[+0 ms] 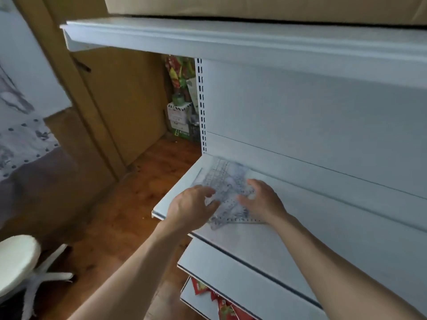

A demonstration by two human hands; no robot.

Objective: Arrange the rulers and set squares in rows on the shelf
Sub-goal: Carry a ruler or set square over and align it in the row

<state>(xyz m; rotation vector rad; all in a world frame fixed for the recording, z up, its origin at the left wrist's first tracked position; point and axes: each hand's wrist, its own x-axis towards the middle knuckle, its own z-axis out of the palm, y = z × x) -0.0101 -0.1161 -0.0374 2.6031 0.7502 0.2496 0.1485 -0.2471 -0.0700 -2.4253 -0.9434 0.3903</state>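
Note:
A loose pile of clear plastic rulers and set squares lies on the left end of the white shelf. The pieces overlap at odd angles, and one ruler edge with dark marks juts toward the shelf front. My left hand rests on the pile's left side with fingers spread over the plastic. On the pile's right side, my right hand has its fingers curled down onto the pieces. Whether either hand grips a piece is unclear, and the frame is blurred.
A second white shelf hangs above, carrying a cardboard box. Lower shelves stick out below, with red packets underneath. Cardboard panels and a white stool stand on the wooden floor at left.

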